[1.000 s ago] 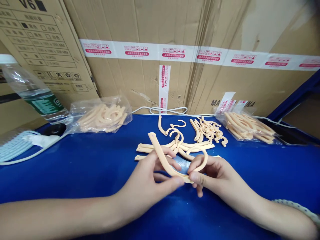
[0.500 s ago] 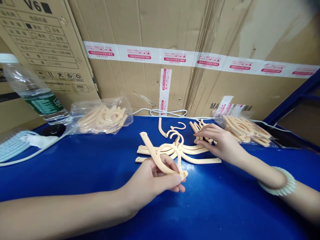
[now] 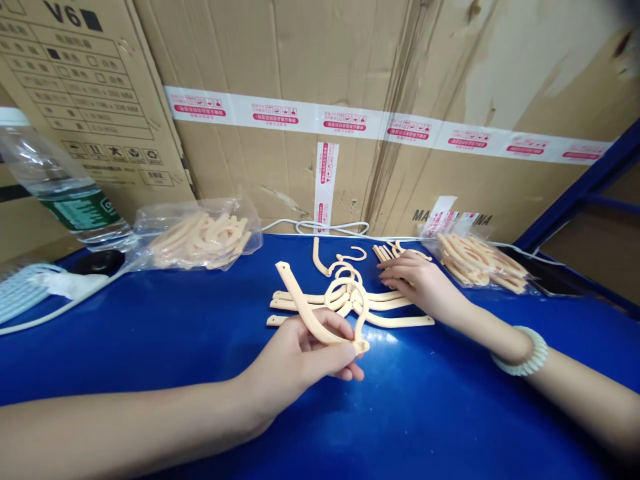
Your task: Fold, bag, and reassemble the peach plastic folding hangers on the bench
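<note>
My left hand [image 3: 320, 353] is closed on a partly assembled, cream-coloured folding hanger [image 3: 300, 300], one arm and a round hook, held above the blue table. Behind it lie several assembled hangers [image 3: 400, 321] with overlapping hooks. At the right, my right hand [image 3: 407, 277] reaches over a small pile of loose hanger arms [image 3: 384, 253]. Its fingers are stretched out against the pile, and nothing visibly sits in its grasp; the thumb tip is partly hidden. Another hanger piece [image 3: 317, 257], a single arm, lies farther back near a loose hook [image 3: 357, 253].
A clear bag of hanger parts [image 3: 200, 240] lies back left beside a water bottle [image 3: 75, 193]. Another bag of parts [image 3: 480, 260] is back right, with a dark flat object [image 3: 553, 277] beside it. A white cable [image 3: 330, 228] runs along the cardboard [image 3: 280, 180].
The view has shifted slightly. My right hand has moved a little and its fingers have come down onto the pile of hanger arms. My left hand keeps hold of the folding hanger.
</note>
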`<state>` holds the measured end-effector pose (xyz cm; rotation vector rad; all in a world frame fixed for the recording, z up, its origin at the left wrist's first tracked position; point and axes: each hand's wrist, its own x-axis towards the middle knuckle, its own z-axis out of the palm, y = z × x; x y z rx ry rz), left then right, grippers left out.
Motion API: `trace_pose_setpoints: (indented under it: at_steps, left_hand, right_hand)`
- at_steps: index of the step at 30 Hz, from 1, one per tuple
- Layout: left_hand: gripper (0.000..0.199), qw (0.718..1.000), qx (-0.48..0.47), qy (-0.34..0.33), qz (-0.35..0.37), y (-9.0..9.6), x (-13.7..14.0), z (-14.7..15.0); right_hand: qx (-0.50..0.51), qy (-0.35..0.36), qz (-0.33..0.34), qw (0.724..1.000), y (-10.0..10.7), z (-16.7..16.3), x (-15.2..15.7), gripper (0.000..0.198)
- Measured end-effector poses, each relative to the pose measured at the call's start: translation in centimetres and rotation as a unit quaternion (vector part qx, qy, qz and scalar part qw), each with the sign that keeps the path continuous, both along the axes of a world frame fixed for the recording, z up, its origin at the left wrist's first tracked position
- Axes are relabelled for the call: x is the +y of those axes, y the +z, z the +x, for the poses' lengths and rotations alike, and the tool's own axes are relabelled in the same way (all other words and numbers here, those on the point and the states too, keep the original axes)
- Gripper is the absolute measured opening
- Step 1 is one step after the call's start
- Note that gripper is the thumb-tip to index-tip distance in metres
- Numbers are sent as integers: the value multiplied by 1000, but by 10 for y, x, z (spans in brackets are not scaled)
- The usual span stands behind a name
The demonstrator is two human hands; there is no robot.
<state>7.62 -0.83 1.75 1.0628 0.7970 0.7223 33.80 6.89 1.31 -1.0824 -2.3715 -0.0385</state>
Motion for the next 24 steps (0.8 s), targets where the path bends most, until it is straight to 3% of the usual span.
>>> trace_pose_setpoints:
  at_steps: [2, 4, 7, 11, 15, 21, 24]
  left_hand:
    - [22, 1000, -3, -5, 4, 0, 0, 0]
    - [22, 1000, -7, -11, 11, -1, 0, -1]
    - [21, 1000, -12, -16, 20, -2, 1, -1]
    - [19, 1000, -14, -16, 19, -3, 1, -2]
    - [18, 1000, -13, -11, 20, -2, -1, -2]
    - [16, 1000, 6, -4, 22, 0, 1, 0]
    - [15, 999, 9, -4, 35, -1, 2, -1]
  right_hand:
    - [113, -32, -11, 993, 2, -2, -5, 17]
    - [239, -66, -44, 968, 5, -4, -13, 14]
    - [398, -76, -83, 910, 11, -8, -26, 21]
    - [537, -52, -138, 831, 14, -19, -46, 22]
    - [586, -70, -263, 763, 12, -30, -63, 22]
    - [624, -62, -352, 695, 9, -38, -74, 44]
    - [607, -31, -430, 668, 6, -43, -80, 51]
